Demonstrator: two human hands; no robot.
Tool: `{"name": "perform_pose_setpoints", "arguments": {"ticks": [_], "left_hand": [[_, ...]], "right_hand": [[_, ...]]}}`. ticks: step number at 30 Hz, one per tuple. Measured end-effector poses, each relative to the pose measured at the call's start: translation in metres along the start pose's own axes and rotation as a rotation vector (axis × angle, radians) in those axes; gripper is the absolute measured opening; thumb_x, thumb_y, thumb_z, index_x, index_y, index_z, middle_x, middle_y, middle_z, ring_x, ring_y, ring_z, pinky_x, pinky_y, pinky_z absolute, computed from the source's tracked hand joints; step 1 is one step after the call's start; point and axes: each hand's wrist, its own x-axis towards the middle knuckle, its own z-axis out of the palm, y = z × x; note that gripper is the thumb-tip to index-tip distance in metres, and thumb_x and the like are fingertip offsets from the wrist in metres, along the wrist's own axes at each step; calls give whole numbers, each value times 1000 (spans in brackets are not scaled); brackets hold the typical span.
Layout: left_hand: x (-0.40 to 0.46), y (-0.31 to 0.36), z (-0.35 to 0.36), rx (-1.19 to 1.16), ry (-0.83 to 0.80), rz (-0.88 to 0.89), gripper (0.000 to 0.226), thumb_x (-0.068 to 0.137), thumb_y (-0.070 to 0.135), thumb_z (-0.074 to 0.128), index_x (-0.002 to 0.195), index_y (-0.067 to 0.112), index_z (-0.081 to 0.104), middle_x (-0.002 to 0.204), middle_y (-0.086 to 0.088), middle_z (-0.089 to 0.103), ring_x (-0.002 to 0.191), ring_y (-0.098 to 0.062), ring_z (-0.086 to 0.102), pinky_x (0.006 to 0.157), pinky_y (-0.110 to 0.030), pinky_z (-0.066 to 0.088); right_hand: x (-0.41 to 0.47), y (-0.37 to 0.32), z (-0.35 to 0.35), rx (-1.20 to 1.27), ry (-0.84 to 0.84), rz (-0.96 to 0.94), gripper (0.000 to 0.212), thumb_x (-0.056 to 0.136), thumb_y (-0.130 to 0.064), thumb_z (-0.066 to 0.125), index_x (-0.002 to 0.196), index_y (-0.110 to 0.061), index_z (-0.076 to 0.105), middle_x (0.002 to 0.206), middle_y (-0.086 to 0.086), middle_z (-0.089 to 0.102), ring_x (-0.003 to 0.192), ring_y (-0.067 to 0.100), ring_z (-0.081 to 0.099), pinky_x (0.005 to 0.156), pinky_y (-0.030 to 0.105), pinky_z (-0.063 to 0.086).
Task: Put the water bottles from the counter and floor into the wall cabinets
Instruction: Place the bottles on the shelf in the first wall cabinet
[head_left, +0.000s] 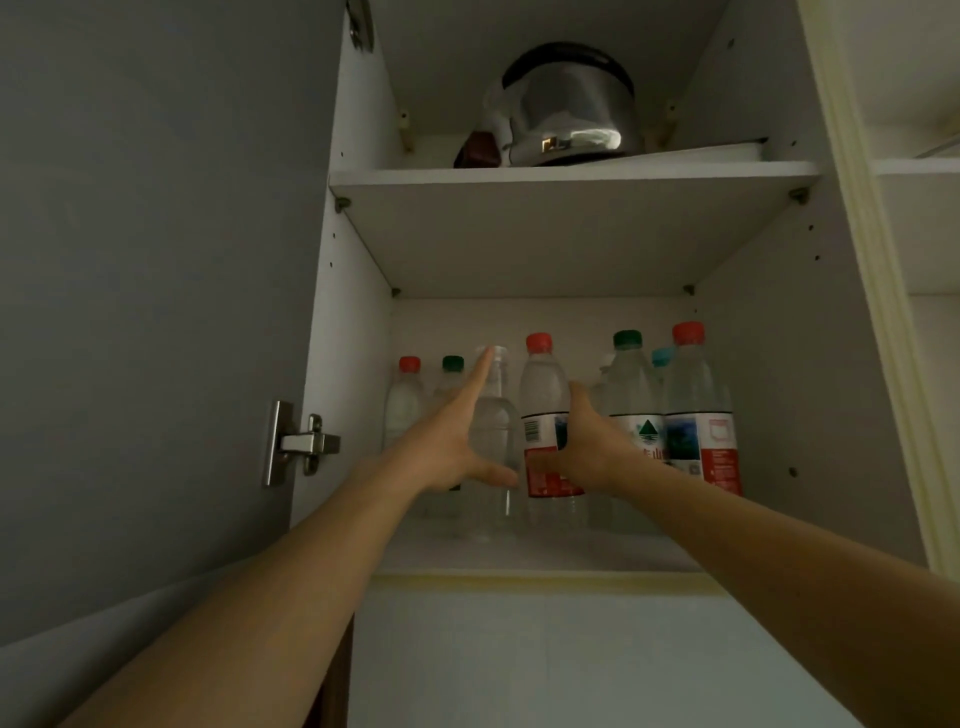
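Note:
The open wall cabinet (769, 364) has several water bottles standing on its lower shelf. My left hand (452, 447) lies with straight fingers along the left side of a clear white-capped bottle (496, 421), thumb spread under its front. My right hand (589, 447) grips a red-capped bottle with a red label (543, 395), thumb across the label and fingers up its right side. Behind on the left stand a small red-capped bottle (408, 387) and a green-capped one (453, 364). To the right are a green-capped bottle (631, 384), a blue-capped one (662, 358) and another red-capped one (693, 395).
A steel kettle (571, 104) sits on the upper shelf (571, 174). The cabinet door (156, 260) hangs open at the left on its metal hinge (304, 441). Another open shelf unit (919, 166) adjoins on the right. The shelf's front strip (519, 553) is bare.

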Motion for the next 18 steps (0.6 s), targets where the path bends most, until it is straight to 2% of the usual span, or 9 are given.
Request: {"name": "perform_pose_setpoints", "arguments": {"ticks": [3, 5, 8, 10, 14, 18], "left_hand": [[13, -10, 7, 100, -5, -25, 132, 71, 34, 91, 155, 53, -9, 170, -2, 5, 153, -27, 17, 118, -43, 27], [21, -16, 13, 170, -8, -61, 122, 74, 37, 89, 157, 51, 1, 169, -3, 4, 152, -29, 20, 118, -43, 30], [35, -21, 21, 299, -3, -37, 107, 73, 48, 87, 157, 46, 19, 163, -7, 21, 143, -30, 36, 107, -41, 43], [44, -24, 26, 411, 3, -8, 102, 73, 56, 84, 155, 41, 25, 155, -12, 32, 138, -32, 39, 106, -43, 43], [58, -32, 32, 765, 38, 41, 98, 77, 74, 69, 156, 38, 23, 150, -20, 42, 137, -38, 33, 110, -46, 29], [67, -43, 36, 914, 54, 61, 104, 75, 86, 57, 157, 40, 12, 150, -15, 43, 135, -36, 33, 107, -47, 25]], "right_hand": [[6, 0, 5, 8, -2, 45, 90, 84, -25, 80, 149, -15, 19, 126, 13, 60, 113, 31, 62, 96, 49, 54], [9, 2, 8, 18, -7, 61, 91, 84, -24, 80, 150, -14, 18, 126, 14, 59, 113, 32, 62, 96, 49, 53], [18, 4, 8, 9, -45, 73, 94, 84, -24, 81, 151, -11, 16, 128, 15, 57, 115, 31, 60, 96, 46, 53], [25, 3, 10, 31, -68, 91, 95, 84, -22, 80, 152, -10, 14, 131, 16, 55, 118, 31, 58, 100, 45, 50], [37, 4, 20, 113, -106, 126, 95, 89, -20, 75, 154, -9, 5, 138, 19, 49, 125, 33, 54, 108, 46, 45], [40, 11, 26, 29, -67, 100, 98, 86, -25, 79, 152, -8, 9, 135, 18, 51, 122, 33, 56, 106, 47, 46]]}}
